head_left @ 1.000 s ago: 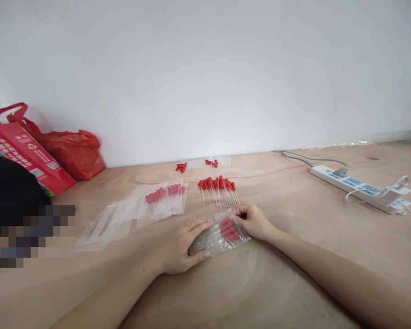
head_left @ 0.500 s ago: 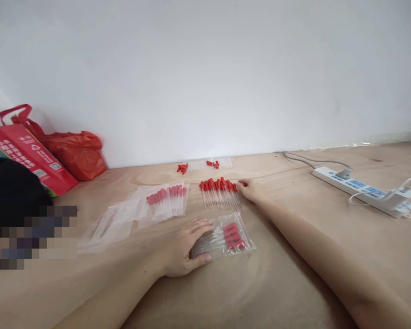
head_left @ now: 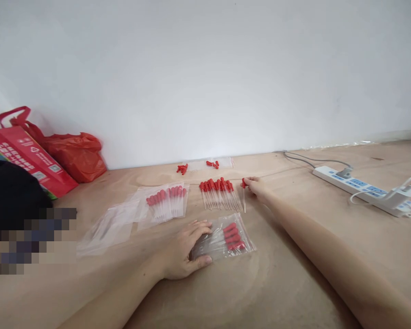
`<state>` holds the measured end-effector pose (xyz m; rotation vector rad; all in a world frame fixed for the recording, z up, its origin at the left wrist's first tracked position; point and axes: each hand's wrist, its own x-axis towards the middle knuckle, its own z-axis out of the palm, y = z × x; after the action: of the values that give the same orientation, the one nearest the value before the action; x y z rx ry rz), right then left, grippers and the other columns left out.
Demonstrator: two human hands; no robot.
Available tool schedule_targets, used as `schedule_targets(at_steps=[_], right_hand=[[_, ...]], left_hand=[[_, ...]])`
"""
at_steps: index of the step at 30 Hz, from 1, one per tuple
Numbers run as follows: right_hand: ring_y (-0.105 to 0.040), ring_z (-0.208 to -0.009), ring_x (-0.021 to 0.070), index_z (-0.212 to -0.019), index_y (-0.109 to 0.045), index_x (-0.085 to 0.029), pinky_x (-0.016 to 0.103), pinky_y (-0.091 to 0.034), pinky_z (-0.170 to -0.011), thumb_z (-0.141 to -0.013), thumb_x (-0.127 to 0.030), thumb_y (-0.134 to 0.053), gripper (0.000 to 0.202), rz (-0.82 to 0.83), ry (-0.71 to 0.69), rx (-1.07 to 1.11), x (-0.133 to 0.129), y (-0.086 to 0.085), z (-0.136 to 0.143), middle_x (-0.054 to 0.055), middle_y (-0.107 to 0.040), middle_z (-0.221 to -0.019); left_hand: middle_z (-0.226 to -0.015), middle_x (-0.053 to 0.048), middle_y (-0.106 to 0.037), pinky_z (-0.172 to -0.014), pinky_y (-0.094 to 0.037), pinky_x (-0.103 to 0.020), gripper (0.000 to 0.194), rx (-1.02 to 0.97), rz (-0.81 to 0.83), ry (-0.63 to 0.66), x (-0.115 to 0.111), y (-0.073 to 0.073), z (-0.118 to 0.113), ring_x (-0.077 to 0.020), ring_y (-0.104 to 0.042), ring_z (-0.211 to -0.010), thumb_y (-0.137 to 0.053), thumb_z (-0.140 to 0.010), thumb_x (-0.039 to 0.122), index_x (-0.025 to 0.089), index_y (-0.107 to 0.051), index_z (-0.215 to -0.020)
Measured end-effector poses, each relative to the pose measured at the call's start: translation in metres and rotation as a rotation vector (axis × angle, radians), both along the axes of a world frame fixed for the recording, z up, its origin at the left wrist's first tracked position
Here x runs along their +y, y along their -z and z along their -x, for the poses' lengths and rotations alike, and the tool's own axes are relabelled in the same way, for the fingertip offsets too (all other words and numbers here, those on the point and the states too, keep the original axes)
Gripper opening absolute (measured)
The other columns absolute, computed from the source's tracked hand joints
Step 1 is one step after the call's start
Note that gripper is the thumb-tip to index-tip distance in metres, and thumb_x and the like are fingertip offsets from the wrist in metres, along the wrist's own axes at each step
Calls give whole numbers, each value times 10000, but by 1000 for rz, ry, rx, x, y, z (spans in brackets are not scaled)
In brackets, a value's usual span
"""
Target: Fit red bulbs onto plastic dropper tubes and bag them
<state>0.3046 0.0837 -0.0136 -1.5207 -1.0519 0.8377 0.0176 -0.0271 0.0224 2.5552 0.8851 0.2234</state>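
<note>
Between the fingertips of my right hand (head_left: 256, 188) is the red bulb of a dropper (head_left: 244, 196), its clear tube pointing down towards me. Just left of it lies a row of loose red-bulbed droppers (head_left: 219, 192). My left hand (head_left: 187, 249) rests with fingers spread over the left end of a clear zip bag (head_left: 245, 235), which holds several droppers with bulbs to the right. Part of that bag is hidden under the hand. Farther left, filled bags of droppers (head_left: 166, 201) overlap, and flat clear bags (head_left: 113, 226) lie beside them.
Small red bulbs (head_left: 182, 169) and a clear bag (head_left: 197, 165) with tubes lie near the wall. A white power strip (head_left: 363, 189) with plugs and cables is at right. Red bags (head_left: 77, 155) and a black object (head_left: 15, 196) stand at left.
My right hand has drawn one dropper off the right end of the row and moved slightly right with it. My left hand stays on the bag.
</note>
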Motion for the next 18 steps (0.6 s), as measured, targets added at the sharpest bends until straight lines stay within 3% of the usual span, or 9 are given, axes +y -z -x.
schedule_targets(at_steps=[5,10,18], right_hand=[[-442,-442,76,-869,-475,-222,199,-362,-431,-694,-398,-493,249,-112,53,213,-41,1,-18,-34,-544,-603],[-467,-468,84,-857,-478,-233,209,-373,-433,-690,-369,-537,224,-173,112,442,-81,11,-17,-39,-523,-608],[-537,-537,120,-846,-446,-239,253,-440,-490,-726,-374,-512,191,-161,111,466,-91,11,8,-18,-538,-642]], left_hand=[[-1372,-45,-339,-1027,-264,-457,506,19,-3,-11,2,4,3,-265,-256,-1276,-480,-807,460,257,-360,-1255],[-1375,-49,-333,-1021,-270,-469,518,41,-7,-17,1,2,2,-271,-263,-1273,-472,-803,478,256,-365,-1259],[-1349,-68,-371,-1032,-250,-459,498,24,-49,31,1,-3,-1,-251,-315,-1249,-479,-801,454,232,-383,-1236]])
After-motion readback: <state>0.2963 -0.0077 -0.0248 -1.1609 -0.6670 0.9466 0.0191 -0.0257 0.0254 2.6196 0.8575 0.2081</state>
